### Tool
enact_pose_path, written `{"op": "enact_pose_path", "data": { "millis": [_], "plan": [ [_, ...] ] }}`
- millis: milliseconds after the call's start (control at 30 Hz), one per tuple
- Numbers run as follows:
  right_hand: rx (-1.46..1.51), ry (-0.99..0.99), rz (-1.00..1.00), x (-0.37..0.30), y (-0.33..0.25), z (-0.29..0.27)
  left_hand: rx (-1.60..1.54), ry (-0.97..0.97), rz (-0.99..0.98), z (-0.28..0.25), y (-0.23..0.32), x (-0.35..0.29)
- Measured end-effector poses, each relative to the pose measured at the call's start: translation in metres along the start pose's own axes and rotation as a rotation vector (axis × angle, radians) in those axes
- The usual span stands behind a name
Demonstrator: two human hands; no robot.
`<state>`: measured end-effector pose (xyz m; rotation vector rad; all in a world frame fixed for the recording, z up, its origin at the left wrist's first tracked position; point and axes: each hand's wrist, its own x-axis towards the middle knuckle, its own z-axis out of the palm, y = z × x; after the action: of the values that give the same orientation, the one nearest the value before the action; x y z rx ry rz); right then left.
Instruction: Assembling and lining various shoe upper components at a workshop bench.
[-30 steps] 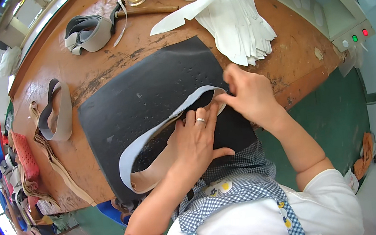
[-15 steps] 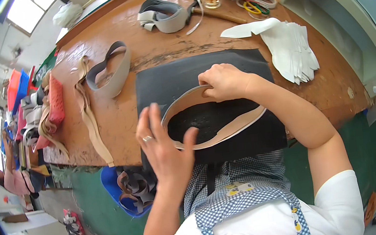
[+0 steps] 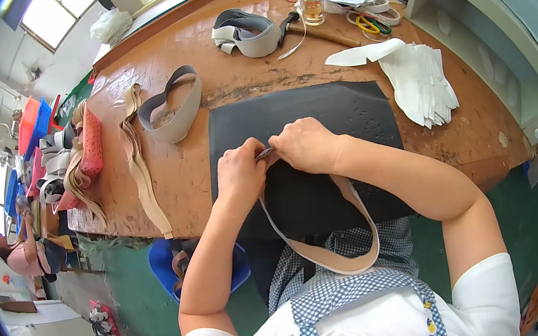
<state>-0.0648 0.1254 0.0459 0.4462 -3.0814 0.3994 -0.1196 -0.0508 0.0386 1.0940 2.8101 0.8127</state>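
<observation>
Together, the left hand [image 3: 239,171] and right hand [image 3: 306,146] pinch a flexible, pale-edged beige looped band [image 3: 341,264] over a black rectangular mat [image 3: 349,111].

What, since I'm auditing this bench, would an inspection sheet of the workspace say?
Surface: brown scuffed worktable; flat black rectangular mat.
Job's things: beige-and-grey strap-like looped band, hanging over the mat's near edge.
Clutter: coiled grey bands; stacked white flat pieces; clear bottle of amber liquid; long tan strips.
Grip: left hand and right hand close together, both pinching the band's far part.
Cables: nothing seen near the hands.
Surroundings: green floor; blue plastic tub; person in pink top, left.
</observation>
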Motion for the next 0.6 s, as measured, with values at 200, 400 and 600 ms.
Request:
{"op": "enact_pose_path", "data": {
  "millis": [200,400,600],
  "plan": [
    [-0.125,-0.105,-0.006,0.012,0.007,-0.020,0.151,-0.149,0.083,-0.001,-0.017,0.022],
    [-0.139,-0.295,0.015,0.029,0.011,-0.023,0.100,-0.017,0.382,0.010,-0.021,0.033],
    [-0.078,-0.062,0.029,0.015,0.022,-0.009,0.410,-0.139,0.528,-0.011,-0.007,0.040]
  ]
}}
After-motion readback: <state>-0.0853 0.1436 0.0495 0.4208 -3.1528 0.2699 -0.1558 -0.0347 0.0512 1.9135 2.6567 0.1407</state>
